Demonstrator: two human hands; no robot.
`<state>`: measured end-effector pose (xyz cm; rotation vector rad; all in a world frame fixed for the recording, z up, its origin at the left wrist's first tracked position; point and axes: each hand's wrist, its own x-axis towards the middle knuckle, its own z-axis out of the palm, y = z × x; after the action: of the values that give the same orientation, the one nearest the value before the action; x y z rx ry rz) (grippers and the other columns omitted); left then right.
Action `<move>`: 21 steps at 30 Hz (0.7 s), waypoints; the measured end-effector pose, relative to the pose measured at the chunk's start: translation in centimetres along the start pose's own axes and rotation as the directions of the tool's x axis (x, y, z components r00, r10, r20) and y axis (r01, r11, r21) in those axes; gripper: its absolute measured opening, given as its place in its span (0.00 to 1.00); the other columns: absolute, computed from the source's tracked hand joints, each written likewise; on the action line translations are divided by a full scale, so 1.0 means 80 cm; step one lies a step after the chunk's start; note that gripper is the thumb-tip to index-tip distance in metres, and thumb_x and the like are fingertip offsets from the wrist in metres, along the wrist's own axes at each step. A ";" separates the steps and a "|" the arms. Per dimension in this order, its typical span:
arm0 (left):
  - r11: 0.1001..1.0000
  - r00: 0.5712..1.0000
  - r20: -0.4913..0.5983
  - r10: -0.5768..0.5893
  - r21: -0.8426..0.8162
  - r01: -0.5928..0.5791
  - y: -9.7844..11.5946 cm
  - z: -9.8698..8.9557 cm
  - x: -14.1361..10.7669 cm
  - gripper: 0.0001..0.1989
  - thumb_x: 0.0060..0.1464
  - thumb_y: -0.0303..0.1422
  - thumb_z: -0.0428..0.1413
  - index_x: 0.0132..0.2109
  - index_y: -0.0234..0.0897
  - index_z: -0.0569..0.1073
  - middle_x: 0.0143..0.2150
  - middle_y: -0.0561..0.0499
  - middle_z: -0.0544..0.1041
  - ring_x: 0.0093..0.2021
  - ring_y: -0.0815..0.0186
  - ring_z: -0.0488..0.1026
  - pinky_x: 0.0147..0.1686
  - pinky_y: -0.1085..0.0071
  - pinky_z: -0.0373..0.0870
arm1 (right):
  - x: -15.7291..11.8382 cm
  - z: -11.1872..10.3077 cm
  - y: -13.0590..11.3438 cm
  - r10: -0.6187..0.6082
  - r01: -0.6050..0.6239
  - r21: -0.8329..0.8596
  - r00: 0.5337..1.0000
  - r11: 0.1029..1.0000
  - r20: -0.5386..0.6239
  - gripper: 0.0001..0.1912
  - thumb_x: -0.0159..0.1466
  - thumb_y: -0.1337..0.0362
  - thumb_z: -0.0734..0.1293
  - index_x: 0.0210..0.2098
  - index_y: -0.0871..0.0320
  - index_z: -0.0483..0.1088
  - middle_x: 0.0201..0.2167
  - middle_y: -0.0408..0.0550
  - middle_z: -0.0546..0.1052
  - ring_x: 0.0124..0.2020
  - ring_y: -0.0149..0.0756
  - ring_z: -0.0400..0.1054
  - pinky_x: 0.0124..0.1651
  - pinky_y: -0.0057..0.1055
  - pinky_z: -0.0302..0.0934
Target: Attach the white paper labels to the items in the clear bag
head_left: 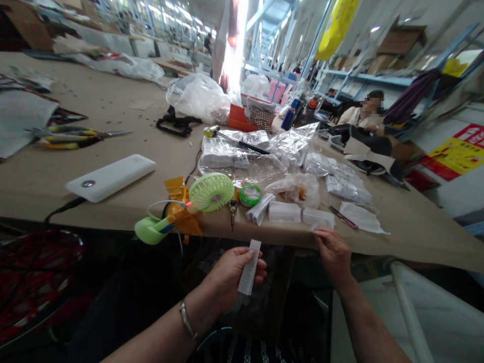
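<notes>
In front of the table's edge, my left hand (236, 267) pinches a narrow white printed label (249, 269) between thumb and fingers. Farther right, my right hand (335, 252) has its fingertips pressed together at the table edge, just below a stack of white labels (318, 218). A pale bit shows at those fingertips, too small to make out. Another label stack (284, 212) lies to the left of that one, and beside it a fanned bundle of labels (260, 209).
A green fan (212, 192), a green tape roll (250, 194) and a small screwdriver-like tool (233, 214) sit near the edge. Bagged label bundles (234, 151) lie behind. Left are a white power bank (111, 177) and pliers (71, 136). Someone (363, 116) sits at the back right.
</notes>
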<state>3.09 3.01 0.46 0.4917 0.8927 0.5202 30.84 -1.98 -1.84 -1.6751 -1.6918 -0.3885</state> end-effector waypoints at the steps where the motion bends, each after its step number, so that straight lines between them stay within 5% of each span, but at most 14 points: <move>1: 1.000 1.000 0.000 -0.003 0.002 0.003 -0.001 0.000 0.001 0.05 0.53 0.29 0.52 0.34 0.29 0.69 0.25 0.47 0.75 0.22 0.69 0.72 0.25 0.72 0.70 | 0.002 -0.002 -0.011 0.023 -0.022 0.063 0.999 0.998 -0.025 0.06 0.62 0.64 0.62 0.34 0.57 0.71 0.35 0.48 0.74 0.39 0.38 0.68 0.45 0.39 0.62; 4: 1.000 1.000 0.006 -0.013 -0.007 0.013 -0.004 0.001 0.003 0.07 0.52 0.30 0.53 0.35 0.29 0.70 0.25 0.46 0.75 0.21 0.68 0.71 0.24 0.71 0.69 | 0.006 -0.001 -0.064 -0.037 0.056 0.265 0.997 0.963 -0.075 0.06 0.61 0.69 0.63 0.36 0.55 0.70 0.38 0.48 0.73 0.45 0.40 0.67 0.50 0.43 0.60; 6: 0.999 0.999 0.036 -0.001 -0.040 0.002 -0.005 0.003 0.004 0.07 0.50 0.29 0.54 0.35 0.28 0.71 0.25 0.46 0.75 0.20 0.69 0.70 0.23 0.71 0.68 | 0.006 0.007 -0.107 -0.183 0.165 0.413 0.983 0.896 0.006 0.09 0.60 0.71 0.63 0.38 0.53 0.70 0.40 0.48 0.73 0.48 0.41 0.65 0.49 0.43 0.61; 10: 0.984 0.989 0.122 0.088 -0.165 -0.067 -0.005 0.001 0.002 0.07 0.39 0.23 0.58 0.31 0.26 0.74 0.25 0.47 0.75 0.22 0.70 0.70 0.22 0.76 0.63 | 0.001 0.035 -0.168 -0.472 0.373 0.481 0.876 0.794 0.100 0.08 0.60 0.71 0.64 0.37 0.54 0.70 0.39 0.47 0.74 0.48 0.41 0.65 0.51 0.44 0.60; 21: 0.948 0.991 -0.025 0.129 -0.289 -0.131 -0.009 -0.012 -0.005 0.06 0.37 0.26 0.61 0.27 0.28 0.73 0.24 0.50 0.73 0.22 0.73 0.67 0.22 0.78 0.60 | -0.005 0.051 -0.173 -0.547 0.413 0.479 0.818 0.775 0.180 0.06 0.63 0.70 0.61 0.36 0.57 0.70 0.37 0.48 0.74 0.49 0.38 0.64 0.52 0.40 0.57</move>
<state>2.25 2.42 -0.23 0.2812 0.7761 0.7613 16.47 -1.16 -1.28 -0.9957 -2.2614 0.0260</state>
